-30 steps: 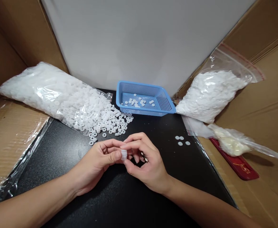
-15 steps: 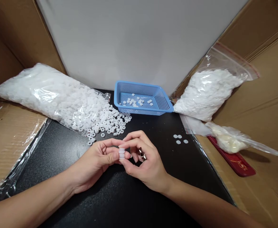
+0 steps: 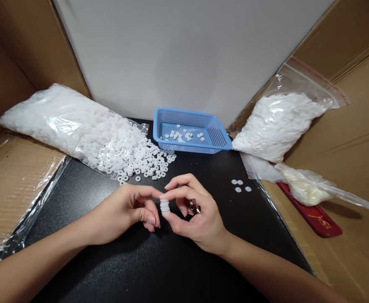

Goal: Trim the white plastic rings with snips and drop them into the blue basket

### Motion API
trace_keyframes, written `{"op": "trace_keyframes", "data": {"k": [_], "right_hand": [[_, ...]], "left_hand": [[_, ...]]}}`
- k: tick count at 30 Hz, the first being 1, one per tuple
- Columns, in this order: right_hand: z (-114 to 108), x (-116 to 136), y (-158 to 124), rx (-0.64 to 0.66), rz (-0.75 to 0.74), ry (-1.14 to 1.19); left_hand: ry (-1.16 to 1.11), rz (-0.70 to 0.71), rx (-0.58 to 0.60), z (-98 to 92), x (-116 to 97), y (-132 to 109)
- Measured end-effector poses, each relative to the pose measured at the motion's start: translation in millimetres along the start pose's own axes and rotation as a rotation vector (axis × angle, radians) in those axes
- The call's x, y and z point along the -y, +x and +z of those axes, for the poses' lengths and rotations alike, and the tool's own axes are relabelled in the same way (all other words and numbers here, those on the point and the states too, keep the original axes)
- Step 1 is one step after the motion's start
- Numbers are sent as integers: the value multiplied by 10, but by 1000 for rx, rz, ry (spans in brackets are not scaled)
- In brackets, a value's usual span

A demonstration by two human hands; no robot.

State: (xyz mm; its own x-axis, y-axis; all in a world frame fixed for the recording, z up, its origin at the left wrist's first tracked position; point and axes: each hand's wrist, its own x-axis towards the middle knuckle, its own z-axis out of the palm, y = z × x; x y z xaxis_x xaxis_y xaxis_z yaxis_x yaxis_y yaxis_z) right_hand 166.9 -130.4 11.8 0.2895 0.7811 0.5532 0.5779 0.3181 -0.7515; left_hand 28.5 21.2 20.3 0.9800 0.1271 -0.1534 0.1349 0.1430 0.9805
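A short stack of white plastic rings [image 3: 164, 206] stands between the thumb and index finger of my right hand [image 3: 200, 214], pinched top and bottom. Some shiny bronze-coloured metal [image 3: 193, 206] shows within the curl of that hand's other fingers; its kind is unclear. Just left of the stack is my left hand [image 3: 130, 212], its index fingertip reaching to the top of the stack by my right index finger. Its thumb is apart from the stack, and the other fingers are loosely bent. Loose white rings [image 3: 153, 162] lie beyond my hands on the black table [image 3: 109, 269].
A clear bag of white rings [image 3: 71, 122] spills out at the left. The blue perforated basket [image 3: 193, 147] at the back holds several small white pieces. Several white discs [image 3: 238, 190] lie at right, near a bulging zip bag [image 3: 275, 122], a smaller bag [image 3: 307, 189] and a red case [image 3: 326, 225].
My left thumb has come away from the ring stack, and the left hand has shifted slightly left. The stack now leans a little in my right fingers. The view has moved slightly.
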Motion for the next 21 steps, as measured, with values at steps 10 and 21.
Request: {"op": "trace_keyframes", "data": {"k": [10,21], "right_hand": [[-72,-32,-12,29,114,171],[1,-28,-5,50,122,188]], "left_hand": [[177,-129,228,-33,-75,-105],[-281,8,-35,161,86,-15]]}}
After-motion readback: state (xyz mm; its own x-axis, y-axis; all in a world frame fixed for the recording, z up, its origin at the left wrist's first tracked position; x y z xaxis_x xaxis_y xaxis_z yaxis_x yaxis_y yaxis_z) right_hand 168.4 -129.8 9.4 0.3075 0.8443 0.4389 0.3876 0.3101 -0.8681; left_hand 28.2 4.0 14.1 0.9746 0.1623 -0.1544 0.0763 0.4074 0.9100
